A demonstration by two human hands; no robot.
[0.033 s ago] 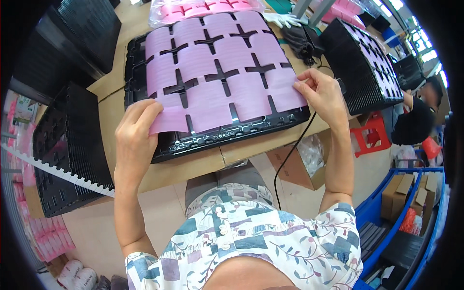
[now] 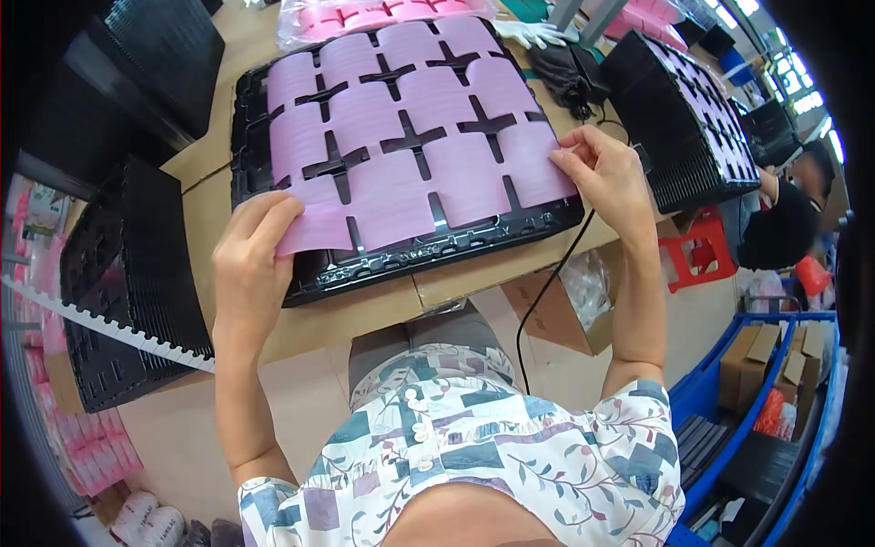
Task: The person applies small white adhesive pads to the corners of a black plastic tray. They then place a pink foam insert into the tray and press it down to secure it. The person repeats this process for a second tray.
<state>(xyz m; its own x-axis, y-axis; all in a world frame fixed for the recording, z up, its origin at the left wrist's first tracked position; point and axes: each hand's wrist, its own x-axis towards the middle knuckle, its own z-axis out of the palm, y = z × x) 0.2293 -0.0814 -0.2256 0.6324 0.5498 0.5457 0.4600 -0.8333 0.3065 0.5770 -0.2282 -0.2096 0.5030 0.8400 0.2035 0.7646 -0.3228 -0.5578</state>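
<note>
A pink foam sheet (image 2: 394,196) with cross-shaped cutouts lies over a black plastic tray (image 2: 401,263). The tray's dark surface shows through the cutouts and along its left and near edges. My left hand (image 2: 252,242) pinches the sheet's near left corner between thumb and fingers, lifting it a little off the tray. At the near right corner, my right hand (image 2: 606,178) grips the sheet's edge in the same way. The far part of the sheet rests flat.
Stacked black trays (image 2: 679,128), topped with pink foam, stand at right; another stack (image 2: 146,283) stands at left. White gloves (image 2: 533,35) and a black bag (image 2: 570,77) lie behind. A black cable (image 2: 538,314) hangs off the cardboard-covered table. A person (image 2: 784,219) sits at far right.
The sheet, the tray and my left hand appear very slightly farther left in the picture. Both hands keep the same grip.
</note>
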